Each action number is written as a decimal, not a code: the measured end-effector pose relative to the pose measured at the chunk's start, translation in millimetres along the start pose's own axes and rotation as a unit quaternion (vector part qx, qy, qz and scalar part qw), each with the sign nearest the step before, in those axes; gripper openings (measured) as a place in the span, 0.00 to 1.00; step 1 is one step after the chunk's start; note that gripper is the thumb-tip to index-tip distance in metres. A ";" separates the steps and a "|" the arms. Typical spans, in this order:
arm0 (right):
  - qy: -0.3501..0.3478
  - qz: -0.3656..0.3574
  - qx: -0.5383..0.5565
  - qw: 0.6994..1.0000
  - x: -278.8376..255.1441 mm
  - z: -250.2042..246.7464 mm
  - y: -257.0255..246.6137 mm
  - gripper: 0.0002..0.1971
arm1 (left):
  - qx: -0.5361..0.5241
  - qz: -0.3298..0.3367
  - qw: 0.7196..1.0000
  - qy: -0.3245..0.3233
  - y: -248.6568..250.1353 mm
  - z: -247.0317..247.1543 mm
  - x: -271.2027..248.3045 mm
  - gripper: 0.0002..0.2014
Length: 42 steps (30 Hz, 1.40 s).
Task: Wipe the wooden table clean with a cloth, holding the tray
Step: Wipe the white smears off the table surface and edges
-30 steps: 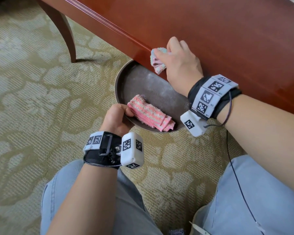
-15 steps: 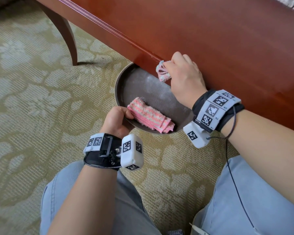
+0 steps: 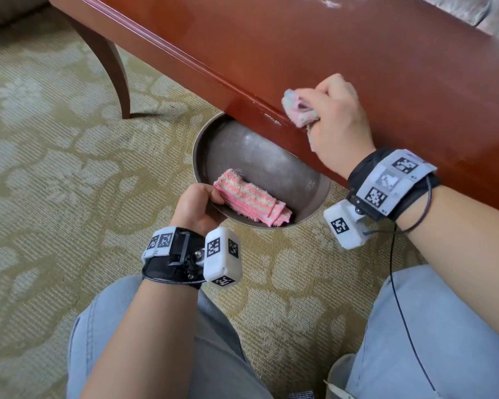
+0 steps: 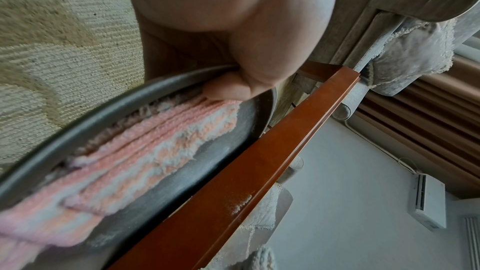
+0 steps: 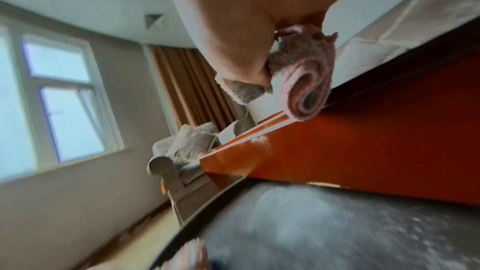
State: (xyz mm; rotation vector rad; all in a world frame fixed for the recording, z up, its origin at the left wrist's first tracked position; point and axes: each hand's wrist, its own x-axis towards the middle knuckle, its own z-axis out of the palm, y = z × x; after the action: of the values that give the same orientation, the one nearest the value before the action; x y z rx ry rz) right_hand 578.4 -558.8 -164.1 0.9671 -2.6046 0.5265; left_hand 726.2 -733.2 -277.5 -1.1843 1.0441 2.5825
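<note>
Right hand (image 3: 339,125) is clenching the balled cloth (image 3: 299,110) on the table (image 3: 357,53) edge, white powder (image 3: 271,119) sitting just beside its fingers, while left hand (image 3: 198,207) is pinching the tray (image 3: 260,156) rim beneath, so sweep gently trayward.

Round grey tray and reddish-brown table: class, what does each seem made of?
Round grey tray: probably metal, matte finish, judging by its thin rolled rim and dull sheen under a white dusting. Reddish-brown table: seemingly wood with glossy lacquer, given its soft reflections and moulded edge.
</note>
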 end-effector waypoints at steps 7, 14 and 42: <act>-0.032 0.075 0.097 0.992 37.5 4.2 6.3 0.21 | -0.013 0.005 1.000 0.004 2.4 2.9 -5.2 0.14; -0.092 -0.083 -0.034 0.992 71.2 18.8 -31.3 0.21 | -0.016 0.006 1.000 0.014 2.0 -4.6 -3.1 0.15; -0.119 -0.155 -0.115 0.974 11.6 20.8 6.7 0.08 | -0.012 0.005 1.000 0.007 -2.2 2.2 9.4 0.15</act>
State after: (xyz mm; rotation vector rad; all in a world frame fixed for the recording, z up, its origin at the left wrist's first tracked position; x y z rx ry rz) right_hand 562.2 -569.6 -179.3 1.3914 -2.5655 0.0285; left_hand 719.2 -731.8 -284.3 -1.2072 1.0281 2.6047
